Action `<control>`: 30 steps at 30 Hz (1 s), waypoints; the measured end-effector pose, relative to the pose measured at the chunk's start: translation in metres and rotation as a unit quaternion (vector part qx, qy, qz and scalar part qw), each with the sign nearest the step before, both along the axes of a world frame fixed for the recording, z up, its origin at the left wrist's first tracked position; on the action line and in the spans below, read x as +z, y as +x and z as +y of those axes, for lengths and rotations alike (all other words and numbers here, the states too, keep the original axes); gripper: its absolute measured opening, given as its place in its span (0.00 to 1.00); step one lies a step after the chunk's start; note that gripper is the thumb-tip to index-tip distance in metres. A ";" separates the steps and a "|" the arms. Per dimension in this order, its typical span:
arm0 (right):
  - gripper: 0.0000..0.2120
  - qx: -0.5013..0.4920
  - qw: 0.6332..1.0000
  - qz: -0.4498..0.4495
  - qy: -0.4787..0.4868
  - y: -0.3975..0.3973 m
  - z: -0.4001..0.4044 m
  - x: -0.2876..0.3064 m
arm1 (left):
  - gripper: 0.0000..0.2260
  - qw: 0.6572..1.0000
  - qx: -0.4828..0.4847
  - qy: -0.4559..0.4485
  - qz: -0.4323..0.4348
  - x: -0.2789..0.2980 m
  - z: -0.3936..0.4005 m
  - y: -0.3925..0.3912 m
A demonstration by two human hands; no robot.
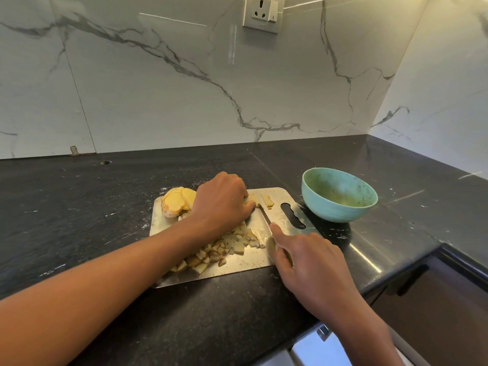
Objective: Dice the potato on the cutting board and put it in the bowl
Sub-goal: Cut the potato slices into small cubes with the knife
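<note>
A steel cutting board (pixel 286 199) lies on the black counter. Sliced potato pieces (pixel 176 200) are stacked at its far left corner. A heap of diced potato (pixel 224 248) covers its near middle. My left hand (pixel 221 200) holds down potato strips (pixel 266 200) near the far edge, fingers curled over them. My right hand (pixel 306 260) grips the handle of a knife (pixel 264 216), forefinger along its spine, blade pointing at the strips. A teal bowl (pixel 339 195) stands right of the board, with no potato visible inside.
The black counter (pixel 79 220) runs back to a marble wall with a socket (pixel 262 13). The counter's edge drops off at the right front, above a dark cabinet with a handle (pixel 412 280). A small hole (pixel 105 162) sits in the counter at far left.
</note>
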State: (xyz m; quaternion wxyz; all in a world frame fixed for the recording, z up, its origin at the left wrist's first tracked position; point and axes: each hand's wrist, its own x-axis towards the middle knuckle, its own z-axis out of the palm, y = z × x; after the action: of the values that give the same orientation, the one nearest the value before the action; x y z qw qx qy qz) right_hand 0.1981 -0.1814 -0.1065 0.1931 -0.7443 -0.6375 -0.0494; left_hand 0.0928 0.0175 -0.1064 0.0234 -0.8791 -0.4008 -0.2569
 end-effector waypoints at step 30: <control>0.21 -0.062 0.997 0.010 0.054 -0.006 0.043 0.003 | 0.18 0.999 0.005 -0.036 -0.018 -0.002 0.010 -0.005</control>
State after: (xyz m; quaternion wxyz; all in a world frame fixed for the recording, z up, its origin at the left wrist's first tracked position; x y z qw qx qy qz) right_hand 0.1923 -0.1386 -0.1038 0.2361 -0.7712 -0.5846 -0.0879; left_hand 0.0874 0.0276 -0.1082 -0.0145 -0.8725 -0.4145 -0.2582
